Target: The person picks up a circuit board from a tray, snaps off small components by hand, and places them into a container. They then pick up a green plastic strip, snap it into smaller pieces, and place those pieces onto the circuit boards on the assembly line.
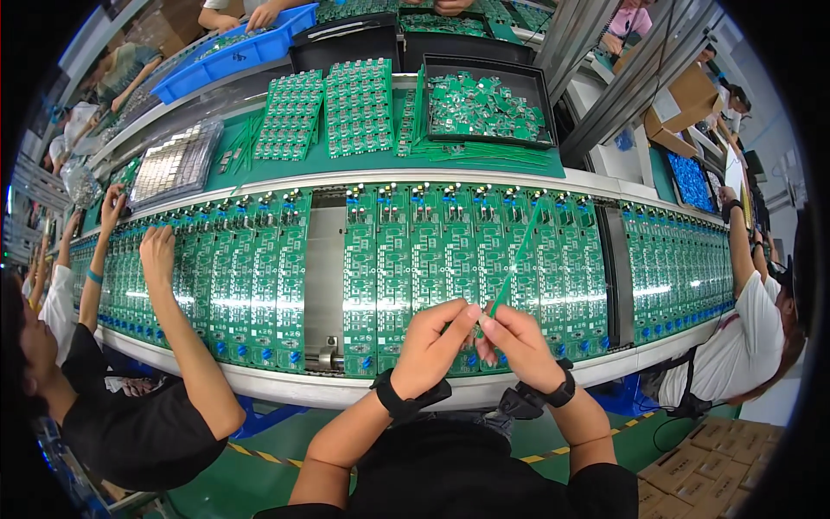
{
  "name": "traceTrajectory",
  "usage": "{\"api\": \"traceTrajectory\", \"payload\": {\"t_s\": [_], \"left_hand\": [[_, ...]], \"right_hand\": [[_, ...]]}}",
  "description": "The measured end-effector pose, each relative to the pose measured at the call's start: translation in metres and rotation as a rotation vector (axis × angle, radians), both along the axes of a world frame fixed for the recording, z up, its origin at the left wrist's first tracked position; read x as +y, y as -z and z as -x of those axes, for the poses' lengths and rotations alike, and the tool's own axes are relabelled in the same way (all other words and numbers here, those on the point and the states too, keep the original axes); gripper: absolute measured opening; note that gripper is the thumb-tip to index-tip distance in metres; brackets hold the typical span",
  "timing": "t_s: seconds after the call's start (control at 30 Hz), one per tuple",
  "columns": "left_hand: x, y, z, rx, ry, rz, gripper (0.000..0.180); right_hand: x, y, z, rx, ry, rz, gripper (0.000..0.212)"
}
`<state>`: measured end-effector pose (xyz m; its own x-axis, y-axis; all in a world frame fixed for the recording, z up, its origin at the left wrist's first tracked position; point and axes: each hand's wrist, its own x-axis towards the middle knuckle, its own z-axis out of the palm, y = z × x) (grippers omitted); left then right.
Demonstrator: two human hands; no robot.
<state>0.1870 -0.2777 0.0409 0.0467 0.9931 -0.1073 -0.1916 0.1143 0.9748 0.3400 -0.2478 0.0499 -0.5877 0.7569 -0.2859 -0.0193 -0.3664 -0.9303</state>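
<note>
My left hand (435,344) and my right hand (522,344) meet above the large panel of green circuit boards (432,259) on the line. A thin green circuit-board strip (521,253) rises from between the thumb and fingers of my right hand, slanting up and to the right over the boards. The fingers of my left hand are pinched together at the strip's lower end, touching the right fingertips. What the left fingers grip is hidden. Black bands circle both wrists.
Beyond the line stand upright-printed board panels (359,108), a black tray (552,130) of small green boards and loose green strips (493,154). A blue bin (233,56) is farther back. To the left, a co-worker's hand (157,255) is over the boards; another person works at right.
</note>
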Motion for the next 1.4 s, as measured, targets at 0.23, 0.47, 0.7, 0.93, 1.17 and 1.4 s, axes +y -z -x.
{"api": "traceTrajectory", "payload": {"t_s": [0.23, 0.47, 0.7, 0.93, 1.17, 1.4], "left_hand": [[-0.001, -0.006, 0.007, -0.16, 0.097, 0.139, 0.034], [-0.005, 0.002, 0.009, -0.444, 0.168, 0.335, 0.035], [0.001, -0.018, 0.025, -0.458, 0.087, 0.253, 0.03], [0.104, -0.031, 0.053, -0.653, -0.048, 0.339, 0.014], [0.288, -0.015, 0.051, -0.328, -0.121, 0.131, 0.019], [0.311, -0.029, 0.065, 0.271, -0.222, -0.296, 0.026]], "right_hand": [[-0.008, -0.007, 0.009, -0.158, -0.02, -0.418, 0.014], [-0.01, -0.013, 0.012, -0.111, -0.058, -0.698, 0.013], [0.002, -0.023, -0.005, -0.108, -0.087, -0.556, 0.021], [0.016, -0.026, -0.052, -0.237, 0.141, -0.355, 0.025], [0.071, -0.05, -0.087, -0.693, -0.002, -0.9, 0.021], [0.18, -0.035, -0.1, -1.232, -0.053, -1.44, 0.018]]}}
